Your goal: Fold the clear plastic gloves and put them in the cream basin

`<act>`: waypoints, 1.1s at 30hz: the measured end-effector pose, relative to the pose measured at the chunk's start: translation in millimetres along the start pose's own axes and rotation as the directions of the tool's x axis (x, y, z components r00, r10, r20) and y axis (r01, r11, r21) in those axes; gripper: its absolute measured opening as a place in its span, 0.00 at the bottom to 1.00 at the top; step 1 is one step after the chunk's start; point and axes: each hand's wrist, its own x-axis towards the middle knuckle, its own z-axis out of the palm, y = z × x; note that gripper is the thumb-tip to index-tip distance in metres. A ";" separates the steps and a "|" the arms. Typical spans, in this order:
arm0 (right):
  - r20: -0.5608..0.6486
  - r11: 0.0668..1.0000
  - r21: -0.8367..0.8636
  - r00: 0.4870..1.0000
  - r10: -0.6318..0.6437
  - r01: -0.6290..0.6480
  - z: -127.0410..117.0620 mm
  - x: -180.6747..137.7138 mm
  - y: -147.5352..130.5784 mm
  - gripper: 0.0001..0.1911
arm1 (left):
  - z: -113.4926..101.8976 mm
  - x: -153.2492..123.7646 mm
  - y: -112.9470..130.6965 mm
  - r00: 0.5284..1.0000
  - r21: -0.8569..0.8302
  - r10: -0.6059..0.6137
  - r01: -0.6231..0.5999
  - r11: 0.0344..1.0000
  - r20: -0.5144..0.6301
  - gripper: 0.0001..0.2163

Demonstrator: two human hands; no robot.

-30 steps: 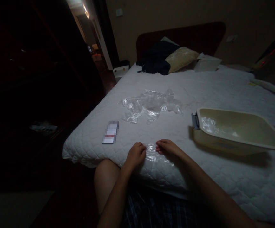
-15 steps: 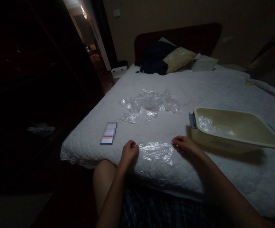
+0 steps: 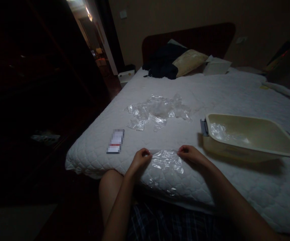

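A clear plastic bag [image 3: 167, 161] lies spread on the near edge of the white quilted bed [image 3: 235, 187]. My left hand [image 3: 140, 158] pinches its top left corner, fingers closed. My right hand [image 3: 188, 153] pinches the top right corner, so the bag's upper edge is stretched between the two hands. Farther up the bed lies a loose heap of crumpled clear plastic bags [image 3: 157, 111]. A cream plastic tub [image 3: 250, 140] stands to the right of my right hand, with a bit of clear plastic inside at its left end.
A small flat packet [image 3: 115, 141] lies on the bed left of my left hand. At the headboard are a dark garment [image 3: 162, 63], a beige pillow [image 3: 188, 62] and a white box [image 3: 216, 67]. Left of the bed the floor is dark. My bare knee [image 3: 109, 187] shows below.
The hands went from close together on a bunched bag to wide apart, spreading it flat, and have now drawn in slightly with the top edge held taut.
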 end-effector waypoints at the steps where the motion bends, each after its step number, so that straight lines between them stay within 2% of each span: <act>1: -0.008 1.000 0.009 1.000 -0.025 0.025 0.5 1.6 -1.2 0.13 | 1.7 2.5 0.4 1.000 -0.056 0.009 -0.009 0.998 0.000 0.10; 4: -0.042 0.993 0.014 0.993 -0.112 0.113 1.6 8.6 -5.5 0.13 | 2.6 13.0 4.0 0.999 -0.171 -0.008 0.015 0.985 0.038 0.12; 9: -0.103 0.977 0.026 0.973 -0.208 0.212 3.0 25.5 -5.4 0.14 | -4.7 27.9 9.3 0.988 -0.156 -0.051 0.074 0.985 0.146 0.15; 13: -0.103 0.978 0.018 0.973 -0.205 0.208 0.6 32.4 -1.0 0.15 | -6.4 33.1 2.7 0.991 -0.095 -0.019 0.032 0.995 0.132 0.11; 19: -0.060 0.994 0.007 0.992 -0.108 0.109 -6.3 25.6 1.7 0.18 | -3.9 33.8 -7.3 0.996 -0.074 0.037 -0.030 0.997 0.086 0.10; 26: -0.111 0.988 -0.086 0.985 -0.135 0.126 -4.3 25.5 7.8 0.18 | -5.4 26.5 0.6 0.991 -0.098 0.029 -0.016 0.995 0.134 0.13; 29: -0.101 0.977 -0.119 0.976 -0.191 0.179 -4.1 25.7 9.3 0.15 | -6.2 23.9 2.4 0.991 -0.104 0.008 0.006 0.995 0.134 0.15; 33: -0.078 0.971 -0.084 0.970 -0.229 0.222 -5.0 23.7 9.5 0.13 | -5.9 24.7 -3.4 0.995 -0.125 0.021 -0.008 0.992 0.100 0.17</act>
